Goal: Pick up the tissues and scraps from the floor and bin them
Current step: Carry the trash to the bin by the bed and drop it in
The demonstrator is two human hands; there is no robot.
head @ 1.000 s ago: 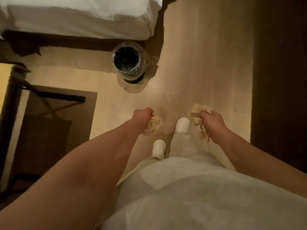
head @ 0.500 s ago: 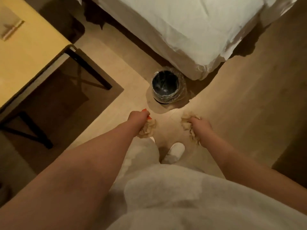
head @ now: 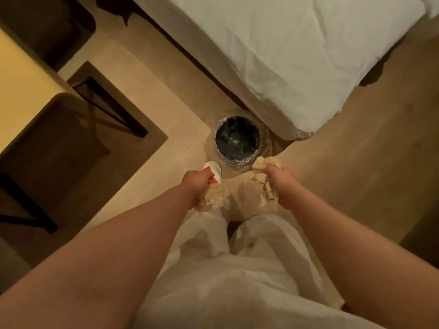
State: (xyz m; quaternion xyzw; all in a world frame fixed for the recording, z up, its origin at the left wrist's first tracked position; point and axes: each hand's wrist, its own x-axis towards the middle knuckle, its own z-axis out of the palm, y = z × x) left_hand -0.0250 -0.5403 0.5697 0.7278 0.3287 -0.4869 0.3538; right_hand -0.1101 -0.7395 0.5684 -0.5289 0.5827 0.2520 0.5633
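My left hand [head: 196, 180] is closed around a bunch of crumpled tissues [head: 212, 197] and an orange scrap [head: 213, 180], held low just short of the bin. My right hand [head: 281, 178] grips another wad of crumpled tissues [head: 261, 170] that sticks out above and below the fist, right at the near rim of the bin. The bin [head: 237, 140] is small, round and dark, lined with a clear plastic bag, and stands on the wooden floor at the corner of the bed.
A bed with a white cover [head: 297, 51] fills the upper right, its corner next to the bin. A yellow table [head: 21, 91] with black legs [head: 107, 108] stands at the left. My white slipper [head: 213, 168] is beside the bin.
I have stepped closer to the bin, which now lies just ahead of both hands. The view has swung so the bed sits upper right. Both hands still hold their tissues.
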